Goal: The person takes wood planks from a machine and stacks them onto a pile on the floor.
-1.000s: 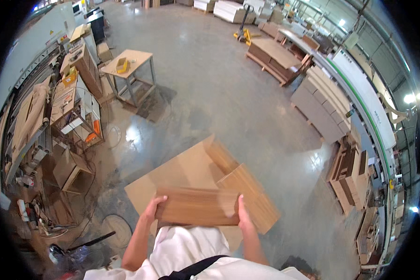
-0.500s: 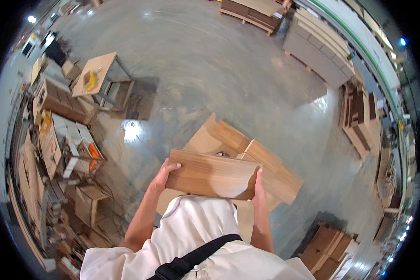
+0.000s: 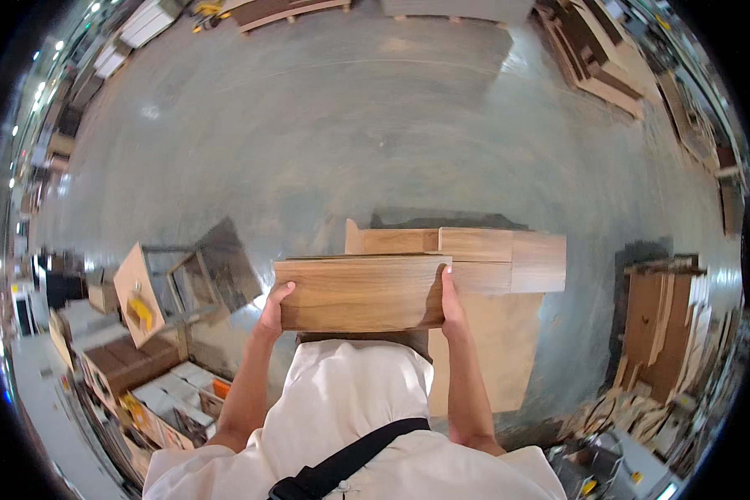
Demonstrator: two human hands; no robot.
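Observation:
A wood-grain board (image 3: pixel 358 293) is held level in front of my body, its long side running left to right. Dark lines along its far edge hint at more than one layer, but I cannot tell how many. My left hand (image 3: pixel 276 308) grips its left end with the thumb on top. At the opposite end my right hand (image 3: pixel 451 304) is closed the same way. Just beyond and to the right lie wood-grain boards (image 3: pixel 538 262) of the same colour, set side by side in a low pile. The held board hides part of that pile.
A tan sheet (image 3: pixel 496 346) lies under and nearer than the pile. To the left stands a small table (image 3: pixel 139 292) with a yellow object on it. Brown panels (image 3: pixel 652 329) are stacked at the right. Pallets of boards (image 3: pixel 592 62) stand far off.
My view has swung to the right, so the pile of boards now looks straight instead of slanted. Both hands have kept hold of the board, which is now more level in view.

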